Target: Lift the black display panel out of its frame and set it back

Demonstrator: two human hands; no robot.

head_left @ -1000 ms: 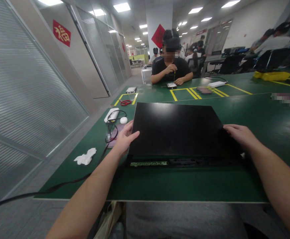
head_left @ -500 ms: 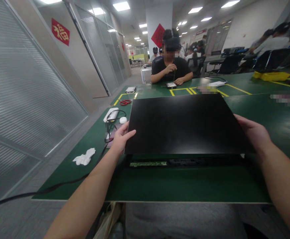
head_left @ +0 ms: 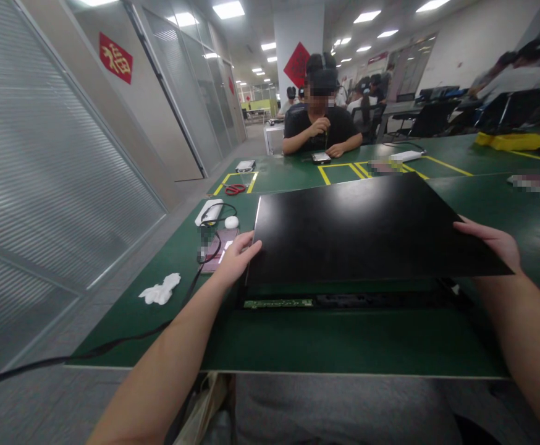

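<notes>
A large flat black panel (head_left: pixel 367 232) with a glossy face, like a screen panel, is held up above the table between my two hands. My left hand (head_left: pixel 240 256) grips its left edge, thumb on the face and fingers behind. At the right edge, my right hand (head_left: pixel 495 241) holds it from the side and below; part of that hand is hidden by the panel. Beneath it on the table lies a dark frame (head_left: pixel 381 301) with a green circuit board strip (head_left: pixel 279 303) along its near side. The panel covers most of this frame.
Left of the panel lie crumpled white tissue (head_left: pixel 161 289), a phone (head_left: pixel 219 247), a small white case (head_left: pixel 232 222), a white device (head_left: pixel 209 212) with a black cable, and red scissors (head_left: pixel 235 190). Across the green table (head_left: pixel 344 346) sits a person (head_left: pixel 323 133) handling a small device. A yellow tray (head_left: pixel 511 141) stands at right.
The panel has shifted right and tilted, its right side now higher and further out. Both hands moved right with it. More of the frame beneath shows at the right.
</notes>
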